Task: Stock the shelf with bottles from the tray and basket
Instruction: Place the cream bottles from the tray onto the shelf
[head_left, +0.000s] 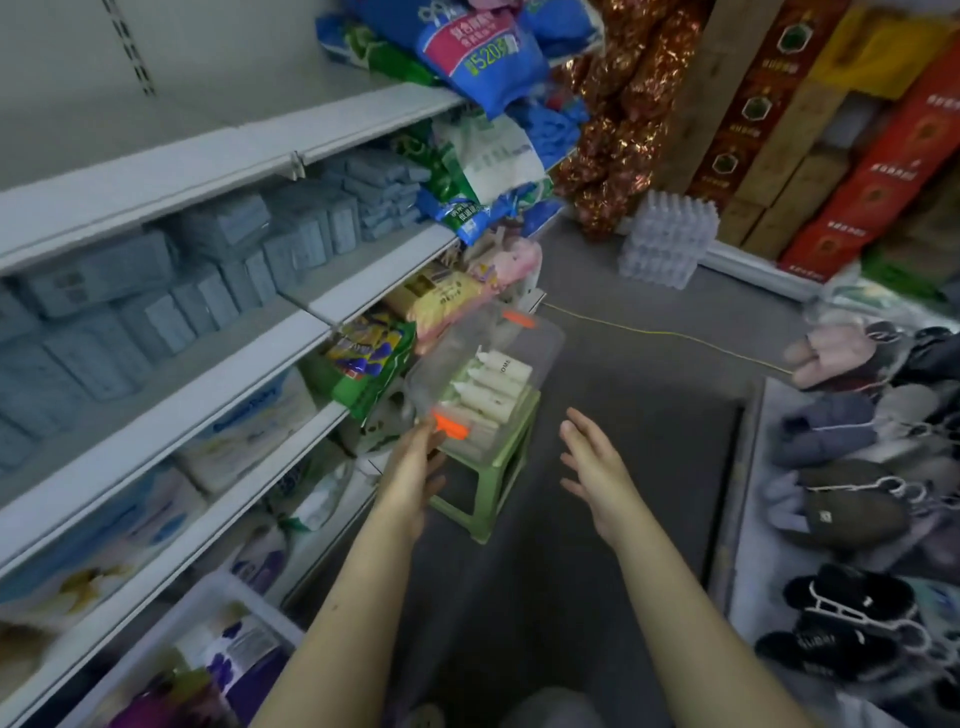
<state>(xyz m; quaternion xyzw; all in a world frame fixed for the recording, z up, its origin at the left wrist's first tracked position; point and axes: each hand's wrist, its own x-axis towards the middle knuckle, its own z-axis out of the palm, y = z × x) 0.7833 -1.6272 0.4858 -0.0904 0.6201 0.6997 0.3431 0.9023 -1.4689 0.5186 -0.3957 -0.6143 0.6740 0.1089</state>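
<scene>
A clear plastic bin with orange handles rests on a small green stool in the aisle. Several white bottles lie on their sides inside it. My left hand reaches toward the bin's near orange handle, fingers apart, its fingertips at the handle. My right hand hovers open to the right of the bin, apart from it and holding nothing. The white shelving runs along the left, packed with goods.
Pale blue packs fill the middle shelves, with bagged goods stacked at the far end. A shrink-wrapped pack of water bottles stands on the floor ahead. Slippers hang on the right. A yellow cord crosses the grey floor.
</scene>
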